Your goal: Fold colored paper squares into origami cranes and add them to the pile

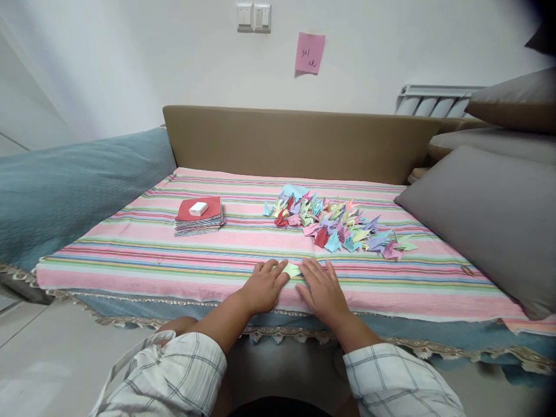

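Note:
A small piece of folded pale green paper (292,270) lies on the striped cloth near the sofa's front edge, between my two hands. My left hand (266,286) holds it down from the left with the thumb and forefinger, its other fingers bent. From the right, my right hand (322,289) lies palm down with fingers stretched out, the fingertips at the paper's right end. Both hands partly cover the paper. Beyond them is a spread pile of folded paper cranes (332,223) in many colours.
To the left a stack of square paper (200,226) carries a small white box-shaped object (198,208). Grey cushions (482,214) lean at the right, and a blue-covered armrest (82,185) bounds the left. A small brownish object (467,270) lies near the cushion.

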Motion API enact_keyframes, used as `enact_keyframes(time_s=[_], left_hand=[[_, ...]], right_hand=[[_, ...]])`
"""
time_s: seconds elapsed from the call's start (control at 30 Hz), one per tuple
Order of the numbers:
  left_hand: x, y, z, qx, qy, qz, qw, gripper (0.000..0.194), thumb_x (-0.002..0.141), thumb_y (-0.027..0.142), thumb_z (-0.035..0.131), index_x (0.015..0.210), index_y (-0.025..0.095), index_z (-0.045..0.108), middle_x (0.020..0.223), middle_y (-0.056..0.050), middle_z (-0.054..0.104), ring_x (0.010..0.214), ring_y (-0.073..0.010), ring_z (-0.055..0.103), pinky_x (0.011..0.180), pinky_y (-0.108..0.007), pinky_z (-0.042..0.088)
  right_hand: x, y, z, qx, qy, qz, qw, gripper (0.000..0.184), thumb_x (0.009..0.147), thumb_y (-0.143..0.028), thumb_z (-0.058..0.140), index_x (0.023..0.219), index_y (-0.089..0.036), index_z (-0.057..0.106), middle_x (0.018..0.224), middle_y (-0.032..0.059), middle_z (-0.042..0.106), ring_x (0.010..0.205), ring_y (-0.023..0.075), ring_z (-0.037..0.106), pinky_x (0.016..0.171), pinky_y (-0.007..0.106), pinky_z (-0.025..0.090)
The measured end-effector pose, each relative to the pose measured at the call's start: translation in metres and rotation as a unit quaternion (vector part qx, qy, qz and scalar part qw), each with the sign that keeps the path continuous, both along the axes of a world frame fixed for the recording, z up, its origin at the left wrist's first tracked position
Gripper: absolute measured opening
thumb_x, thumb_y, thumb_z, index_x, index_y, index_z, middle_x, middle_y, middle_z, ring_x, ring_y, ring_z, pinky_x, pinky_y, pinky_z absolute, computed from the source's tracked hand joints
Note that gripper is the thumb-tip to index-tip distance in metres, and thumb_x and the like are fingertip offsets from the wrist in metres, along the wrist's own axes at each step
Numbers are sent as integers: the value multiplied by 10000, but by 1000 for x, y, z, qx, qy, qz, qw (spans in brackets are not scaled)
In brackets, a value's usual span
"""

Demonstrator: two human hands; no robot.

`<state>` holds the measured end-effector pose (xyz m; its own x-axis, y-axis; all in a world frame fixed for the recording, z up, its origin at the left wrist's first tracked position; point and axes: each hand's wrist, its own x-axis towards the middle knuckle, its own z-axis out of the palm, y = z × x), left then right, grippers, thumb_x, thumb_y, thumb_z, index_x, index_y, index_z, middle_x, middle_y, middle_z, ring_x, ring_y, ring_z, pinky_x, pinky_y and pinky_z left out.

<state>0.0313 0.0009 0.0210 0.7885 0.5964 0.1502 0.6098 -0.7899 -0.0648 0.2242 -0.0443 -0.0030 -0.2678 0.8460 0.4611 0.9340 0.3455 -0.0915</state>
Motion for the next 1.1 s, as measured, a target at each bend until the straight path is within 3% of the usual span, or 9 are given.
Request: enact_keyframes(time_s=[0.07,0.13,0.5,0.67,0.83,1.1], left_hand=[[-1,0,-1,-3,-2,1,1000,392,794,203,438,1184,189,471,1419,-122,347,1184,-326,364,898,-514,333],[-2,1,-3,-9,-5,-1,1000,457,784,215,459,1239,186,430,1426,-122,338,1193,-324,359,918,-513,321],[-7,4,-2,-39,4,-12,999,506,723,167,517,1223,217,455,1455,-111,291,1261,-322,318,956,-525,300],[-18,12,3,-71,16,-22,997,610,698,170,542,1279,311,425,1466,-63,283,1322,-357,221,959,-594,280],[-31,13,2,-78,-3,-2,997,597,741,165,526,1285,388,426,1454,-19,314,1339,-346,200,1013,-605,209],[-46,8,2,-78,-15,54,995,573,735,203,599,1262,380,457,1450,-41,322,1331,-312,250,1031,-575,214]], right_hand=[[-7,2,-4,-17,-21,58,998,538,886,-447,397,1339,-157,390,1413,104,370,1324,250,282,1090,486,122],[-12,5,-10,-42,-29,73,996,604,875,-492,397,1366,-143,345,1431,109,336,1337,253,252,1089,493,127],[-9,9,-15,-93,-29,75,992,606,871,-514,394,1367,-168,349,1445,116,302,1343,244,242,1079,504,162],[-9,9,-16,-90,-33,72,993,604,869,-495,418,1375,-178,331,1444,113,304,1344,235,242,1079,504,166],[-9,9,-16,-93,-29,72,993,608,872,-491,412,1384,-178,313,1449,106,296,1347,230,233,1082,492,170],[-9,9,-16,-87,-25,71,993,603,865,-481,436,1375,-178,330,1437,108,321,1342,235,247,1077,495,183]])
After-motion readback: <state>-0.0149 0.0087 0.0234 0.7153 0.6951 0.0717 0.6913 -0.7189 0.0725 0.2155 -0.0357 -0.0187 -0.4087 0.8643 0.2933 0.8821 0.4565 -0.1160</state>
